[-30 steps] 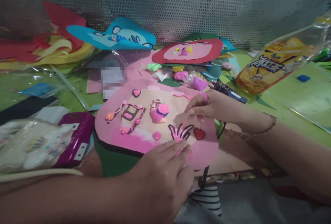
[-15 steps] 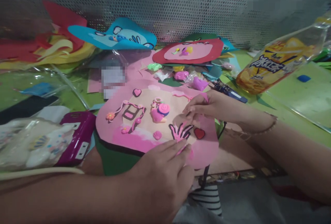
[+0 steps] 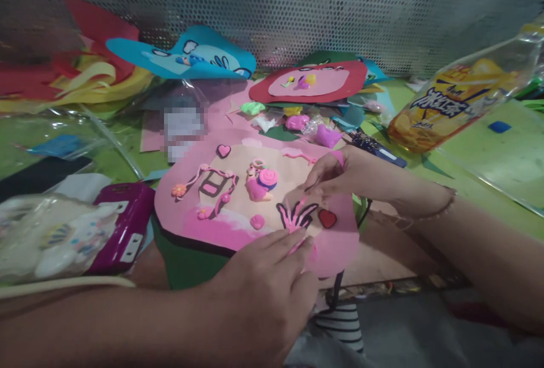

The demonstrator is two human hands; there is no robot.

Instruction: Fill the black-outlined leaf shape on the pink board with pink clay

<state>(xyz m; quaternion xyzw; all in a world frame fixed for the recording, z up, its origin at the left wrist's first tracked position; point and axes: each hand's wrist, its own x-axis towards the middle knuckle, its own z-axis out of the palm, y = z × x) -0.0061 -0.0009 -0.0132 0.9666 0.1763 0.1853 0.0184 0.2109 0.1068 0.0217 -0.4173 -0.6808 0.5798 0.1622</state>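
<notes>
A pink craft board with clay shapes lies in front of me: a little house, a snail figure, hearts and a pink grass shape. My left hand rests on the board's near edge, fingers pressed flat beside the grass shape, holding the board down. My right hand hovers over the board's right side with fingers pinched together on a small bit of pink clay, just above the grass shape.
Clay lumps and coloured foam cut-outs lie behind the board. A red-rimmed craft board sits further back. A magenta box and a plastic bag are at left, a tilted drink bottle at right. A perforated metal wall closes the back.
My right hand's fingers have curled a little tighter over the clay; the left hand stays put on the board's edge.
</notes>
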